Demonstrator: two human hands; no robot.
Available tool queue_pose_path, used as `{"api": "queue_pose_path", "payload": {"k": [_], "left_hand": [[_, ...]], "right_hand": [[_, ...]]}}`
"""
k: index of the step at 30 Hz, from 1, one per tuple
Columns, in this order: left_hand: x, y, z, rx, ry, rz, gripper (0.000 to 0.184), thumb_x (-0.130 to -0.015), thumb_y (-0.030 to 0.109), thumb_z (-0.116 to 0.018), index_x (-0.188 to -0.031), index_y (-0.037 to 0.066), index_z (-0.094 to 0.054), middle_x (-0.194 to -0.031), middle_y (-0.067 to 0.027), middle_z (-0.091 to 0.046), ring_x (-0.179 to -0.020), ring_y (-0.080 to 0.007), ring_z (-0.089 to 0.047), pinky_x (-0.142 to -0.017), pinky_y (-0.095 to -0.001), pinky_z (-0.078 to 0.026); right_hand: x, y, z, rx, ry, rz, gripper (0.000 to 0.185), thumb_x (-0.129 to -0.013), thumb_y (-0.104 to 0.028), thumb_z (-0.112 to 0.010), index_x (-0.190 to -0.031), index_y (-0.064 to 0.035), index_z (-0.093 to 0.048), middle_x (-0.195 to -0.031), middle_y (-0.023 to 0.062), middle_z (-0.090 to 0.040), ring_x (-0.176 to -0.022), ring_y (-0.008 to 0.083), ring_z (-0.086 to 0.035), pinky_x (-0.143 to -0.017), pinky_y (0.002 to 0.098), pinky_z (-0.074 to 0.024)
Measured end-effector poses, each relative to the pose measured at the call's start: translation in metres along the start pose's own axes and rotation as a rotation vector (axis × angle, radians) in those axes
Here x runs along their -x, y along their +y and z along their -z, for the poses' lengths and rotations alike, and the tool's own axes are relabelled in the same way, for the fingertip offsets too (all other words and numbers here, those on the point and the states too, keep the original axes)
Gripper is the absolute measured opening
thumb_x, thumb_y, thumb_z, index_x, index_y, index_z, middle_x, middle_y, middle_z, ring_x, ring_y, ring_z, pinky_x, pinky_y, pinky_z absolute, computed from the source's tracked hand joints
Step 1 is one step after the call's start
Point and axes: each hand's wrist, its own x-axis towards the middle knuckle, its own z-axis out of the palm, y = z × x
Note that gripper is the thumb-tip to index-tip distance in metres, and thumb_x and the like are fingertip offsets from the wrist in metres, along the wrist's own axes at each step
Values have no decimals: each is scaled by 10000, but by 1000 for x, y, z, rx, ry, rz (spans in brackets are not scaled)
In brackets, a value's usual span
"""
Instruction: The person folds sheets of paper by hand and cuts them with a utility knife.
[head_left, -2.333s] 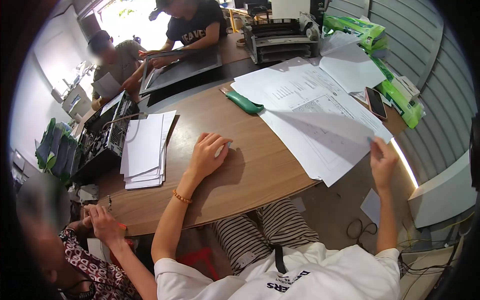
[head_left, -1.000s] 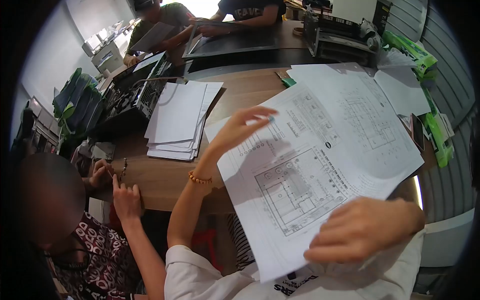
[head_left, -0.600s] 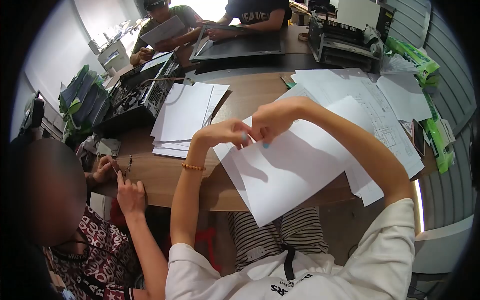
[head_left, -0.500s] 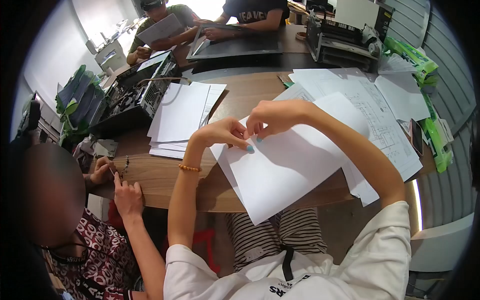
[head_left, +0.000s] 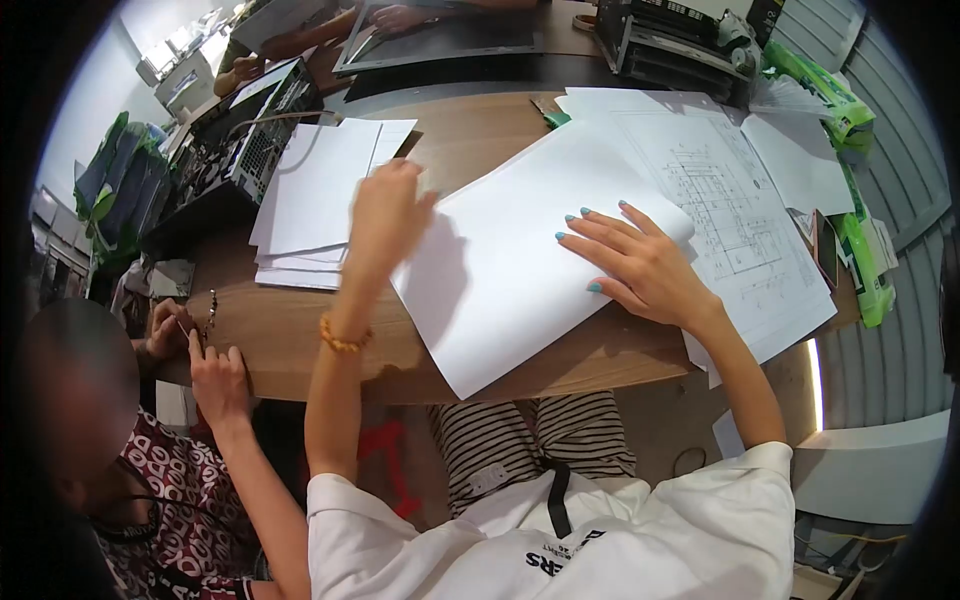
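My right hand (head_left: 640, 265) lies flat with its fingers spread on a large blank white sheet of paper (head_left: 520, 270). The sheet rests at a slant on the wooden table, one corner pointing over the front edge. My left hand (head_left: 390, 215) is raised near the sheet's left edge, smeared by motion, so its grip cannot be read. A stack of white papers (head_left: 310, 190) lies just beyond it to the left. Right of the sheet, partly under it, are papers printed with line diagrams (head_left: 730, 210).
An opened computer case (head_left: 240, 150) stands at the back left, by a green bag (head_left: 120, 190). A printer-like machine (head_left: 670, 55) stands at the back right. Green packaging (head_left: 868, 265) and a phone (head_left: 825, 248) lie at the right. A person's hand (head_left: 218, 382) is at the lower left.
My hands have come apart. The right one has moved right and flattened on the sheet; the left has lifted up and left. The sheet now lies flatter on the table. The view has tilted down.
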Motion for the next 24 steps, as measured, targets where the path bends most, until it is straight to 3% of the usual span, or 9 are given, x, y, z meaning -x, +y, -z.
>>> {"api": "queue_pose_path", "payload": {"k": [1,3,4,6,9,24], "left_hand": [[3,18,-10,11,65,-60,319,-825,182,-621,-1070,-20,-588,-1114,-193,-587,-1002,-332,-572,-892,-374,-439],[26,56,-22,197,-21,-204,398,-889,182,-522,-1236,-10,-485,-1264,-198,-498,-1201,-339,-447,-1018,-375,-343],[32,67,-28,112,-122,-268,446,-925,219,-438,-1302,-16,-407,-1351,-202,-409,-1304,-334,-316,-1078,-395,-252],[44,76,-37,71,-195,-335,476,-942,237,-356,-1338,-27,-337,-1400,-219,-324,-1339,-334,-244,-1099,-423,-195],[46,76,-38,-2,-261,-328,497,-943,231,-316,-1359,-39,-276,-1425,-240,-256,-1352,-344,-201,-1104,-443,-164],[43,75,-36,15,-401,-262,497,-949,254,-307,-1346,-43,-279,-1421,-262,-247,-1340,-390,-202,-1091,-482,-185]], "right_hand": [[-1,1,-1,0,3,-6,497,-841,-257,-550,-1317,-154,-453,-1336,70,-470,-1248,249,-422,-1073,469,-253],[-2,3,-2,38,21,36,454,-880,-335,-526,-1292,-156,-466,-1307,82,-492,-1216,253,-454,-1041,462,-302],[-3,4,-3,36,19,30,454,-880,-335,-526,-1292,-156,-466,-1307,82,-492,-1216,253,-454,-1041,462,-302],[-3,4,-5,54,37,55,443,-881,-335,-525,-1283,-154,-473,-1306,82,-493,-1212,255,-458,-1033,455,-313],[-3,4,-7,65,16,54,441,-880,-335,-528,-1280,-157,-476,-1309,77,-491,-1215,251,-455,-1037,456,-309],[-5,7,-8,18,-26,44,450,-875,-322,-537,-1294,-173,-467,-1326,73,-477,-1236,243,-434,-1046,451,-301]]}}
